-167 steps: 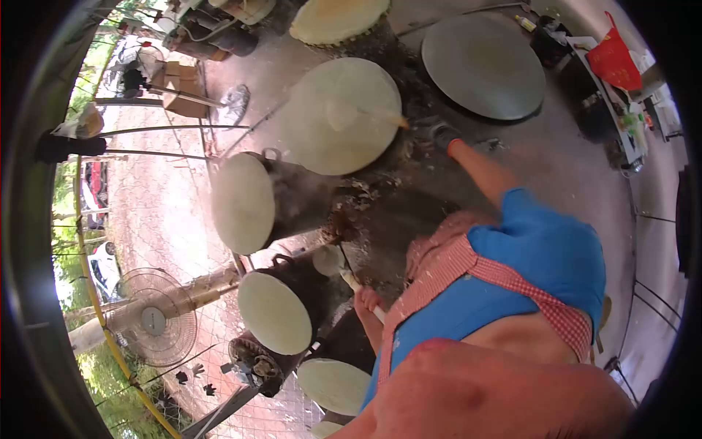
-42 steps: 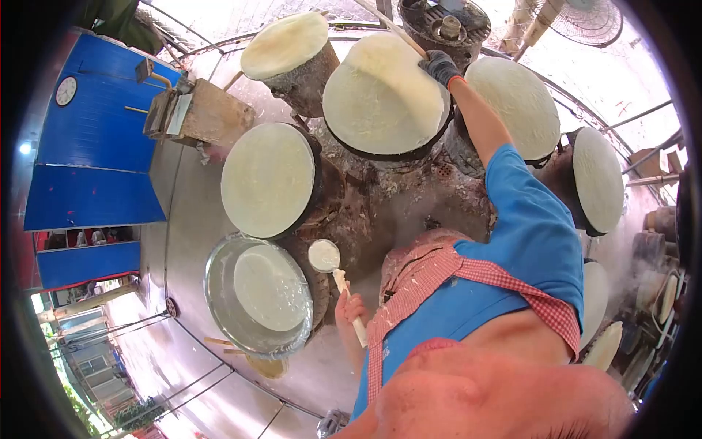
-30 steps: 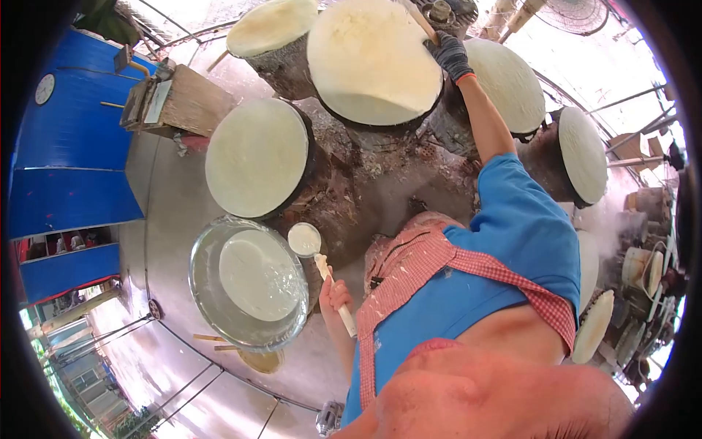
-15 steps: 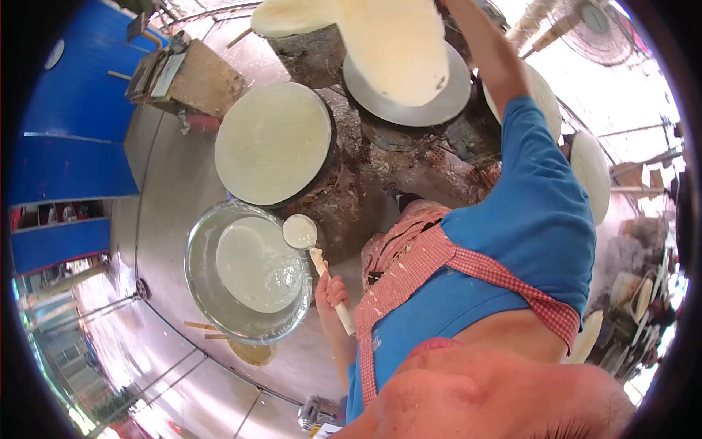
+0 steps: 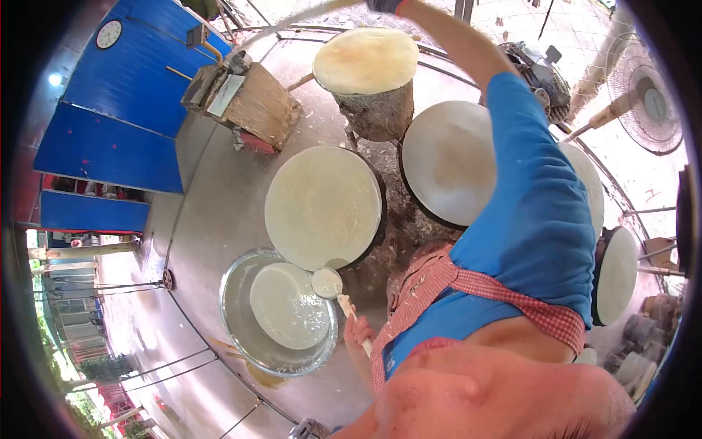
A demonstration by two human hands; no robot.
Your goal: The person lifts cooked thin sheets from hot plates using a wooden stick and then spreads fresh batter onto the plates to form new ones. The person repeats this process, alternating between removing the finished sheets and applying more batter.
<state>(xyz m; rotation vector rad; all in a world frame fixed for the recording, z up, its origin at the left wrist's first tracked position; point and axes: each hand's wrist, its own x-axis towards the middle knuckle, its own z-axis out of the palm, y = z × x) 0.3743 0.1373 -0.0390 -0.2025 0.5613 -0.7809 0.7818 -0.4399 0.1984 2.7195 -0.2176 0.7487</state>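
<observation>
My left hand [image 5: 358, 331] is closed around the pale handle of a ladle. The ladle's round bowl [image 5: 326, 283], with whitish batter in it, is over the rim of a large metal basin [image 5: 241, 351] and close to the near edge of a batter-covered round griddle [image 5: 322, 205]. Pale batter [image 5: 289, 304] lies in the basin. My right arm stretches up, and my dark-gloved right hand [image 5: 385, 6] is cut off at the top edge; its fingers are hidden. A pale, blurred strip [image 5: 307, 14] runs left from near it. Below lies a round flatbread [image 5: 365, 60] on a drum-like stand [image 5: 376, 113].
A second round griddle [image 5: 446, 164] is bare. Another round, pale-topped griddle [image 5: 616, 276] stands to the right. A wooden box [image 5: 263, 106] is at the upper left, a fan [image 5: 651, 102] at the upper right, and blue panels [image 5: 110, 139] along the left.
The big flatbread sheet that hung over the second griddle is off it, leaving its surface bare. My view has shifted, and the ladle stays by the basin rim.
</observation>
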